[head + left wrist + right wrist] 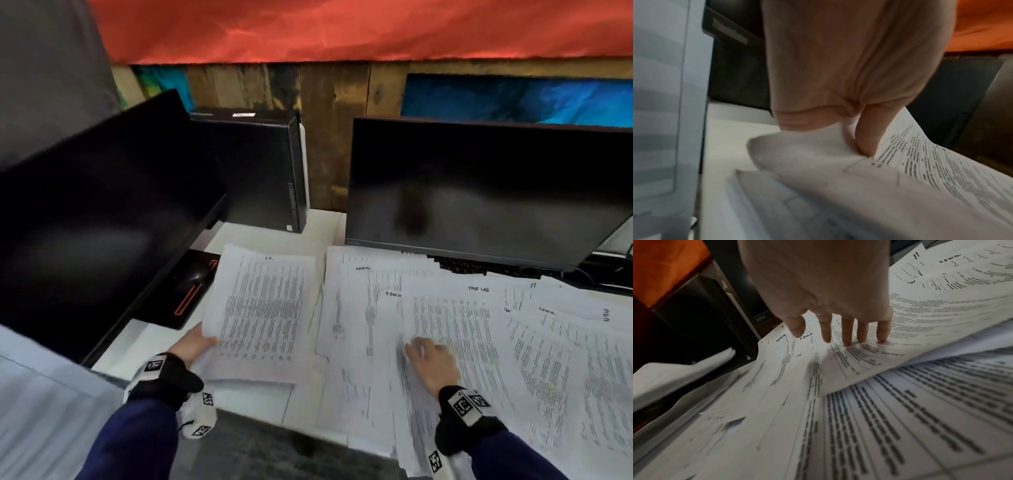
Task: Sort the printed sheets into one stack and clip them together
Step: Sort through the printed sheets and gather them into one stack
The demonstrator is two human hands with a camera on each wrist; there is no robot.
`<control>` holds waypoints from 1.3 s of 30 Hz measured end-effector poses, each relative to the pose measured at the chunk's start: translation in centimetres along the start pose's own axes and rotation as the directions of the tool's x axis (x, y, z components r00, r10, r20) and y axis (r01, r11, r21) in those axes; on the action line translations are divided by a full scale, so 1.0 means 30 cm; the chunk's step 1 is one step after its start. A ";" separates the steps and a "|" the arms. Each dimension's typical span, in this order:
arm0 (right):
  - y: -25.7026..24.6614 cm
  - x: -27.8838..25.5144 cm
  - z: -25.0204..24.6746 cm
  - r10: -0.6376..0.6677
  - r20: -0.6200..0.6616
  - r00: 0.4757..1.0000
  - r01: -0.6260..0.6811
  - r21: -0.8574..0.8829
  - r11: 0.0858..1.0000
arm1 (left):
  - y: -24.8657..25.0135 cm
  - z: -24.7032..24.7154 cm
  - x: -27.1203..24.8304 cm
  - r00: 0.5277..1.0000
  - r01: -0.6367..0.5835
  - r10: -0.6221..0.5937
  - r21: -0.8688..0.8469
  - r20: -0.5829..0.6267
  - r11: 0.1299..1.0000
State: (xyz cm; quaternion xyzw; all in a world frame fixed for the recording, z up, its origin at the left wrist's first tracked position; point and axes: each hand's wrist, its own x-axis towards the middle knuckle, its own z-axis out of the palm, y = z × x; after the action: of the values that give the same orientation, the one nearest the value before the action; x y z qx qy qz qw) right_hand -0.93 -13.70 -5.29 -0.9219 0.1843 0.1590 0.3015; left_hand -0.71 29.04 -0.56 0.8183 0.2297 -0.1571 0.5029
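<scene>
Your left hand (193, 344) pinches the near corner of a small stack of printed sheets (263, 315) lifted at the desk's left; your right hand (432, 363) lies with straight, spread fingers on the loose sheets (548, 342) fanned before the monitor (479, 192). Slide one sheet free at a time, square its edges, and keep the pinch firm.

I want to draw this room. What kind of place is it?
Probably an office desk. Two dark monitors stand on a white table beside a black computer tower, and printed sheets are spread all over it.
</scene>
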 end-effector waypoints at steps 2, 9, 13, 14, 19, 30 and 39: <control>-0.007 -0.001 -0.004 0.006 0.007 1.000 -0.006 -0.016 1.000 | -0.063 -0.047 0.036 0.998 0.065 -0.067 0.117 0.018 0.991; -0.008 -0.015 -0.016 -0.003 -0.008 1.000 0.004 0.043 0.999 | -0.075 -0.023 0.066 0.940 0.317 -0.246 0.342 -0.236 0.884; 0.039 -0.032 -0.047 0.028 -0.122 0.992 -0.023 0.042 0.999 | 0.055 0.158 0.010 0.874 0.311 -0.026 0.516 -0.486 0.798; 0.061 -0.032 -0.061 0.059 -0.144 0.988 -0.056 0.024 0.998 | 0.095 0.228 -0.003 0.882 0.200 0.099 0.556 -0.461 0.807; 0.205 -0.025 -0.188 0.327 -0.252 0.911 -0.300 0.140 0.944 | 0.244 0.641 -0.055 0.939 -0.307 0.342 0.339 -0.046 0.889; 0.335 0.015 -0.214 0.319 0.140 0.937 -0.347 0.446 0.825 | 0.291 0.978 0.020 0.917 0.193 -0.196 0.044 0.346 0.980; 0.362 -0.064 -0.285 0.548 -0.235 0.803 -0.468 0.320 0.824 | 0.267 0.802 -0.043 0.976 -0.128 0.116 0.056 0.183 0.990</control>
State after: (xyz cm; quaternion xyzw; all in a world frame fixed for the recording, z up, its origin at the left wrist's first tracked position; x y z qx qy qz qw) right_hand -5.79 -26.64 -3.36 -0.8062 0.4903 0.0606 0.3257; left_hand 1.84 4.12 -4.61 0.8298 0.1273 -0.2067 0.5025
